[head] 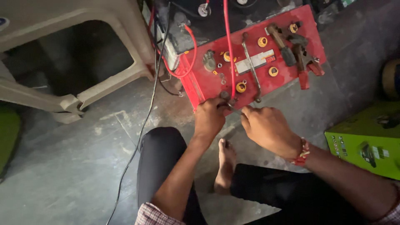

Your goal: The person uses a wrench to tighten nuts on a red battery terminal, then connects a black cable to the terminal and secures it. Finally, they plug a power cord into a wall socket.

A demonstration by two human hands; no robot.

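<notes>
Left hand (209, 116) curled tight, fingers pinched on the terminal (225, 96) at the near edge of the red battery (254, 62), knuckles up. Right hand (266, 127) just beside it at 3 o'clock, fingers loosely bent, tips touching a thin metal tool (234, 109) at the battery edge; can't tell if it grips it. Battery sits on the grey floor (75, 166) at 12 o'clock from the hands: red top, yellow vent caps (241, 87), pale label, dusty. A long spanner (251, 68) lies across the top, red cable (228, 46) runs down to the terminal. Clamps (306, 64) at 2 o'clock. Plastic chair (62, 54) at 10, green box (366, 141) at 3.
</notes>
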